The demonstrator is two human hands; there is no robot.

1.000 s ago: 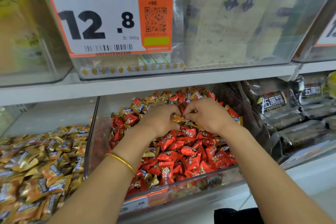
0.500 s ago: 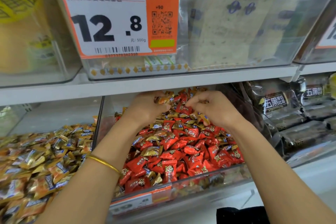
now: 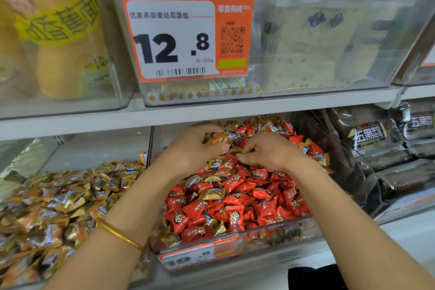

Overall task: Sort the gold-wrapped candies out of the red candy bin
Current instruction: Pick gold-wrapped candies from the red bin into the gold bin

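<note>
both my hands are reaching further back in the red candy bin (image 3: pixel 282 231) than a second ago, and my left hand (image 3: pixel 195 148) is now curling round a small clutch of gold-wrapped candies (image 3: pixel 217 138). my right hand (image 3: pixel 270 152), just beside it, is pinching at the heap; whether it is holding one i cannot tell. more gold ones are lying below my wrists, so i am judging the sorting only partway done.

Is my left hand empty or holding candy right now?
Holding: the left hand is curled round a bunch of gold candies.
</note>
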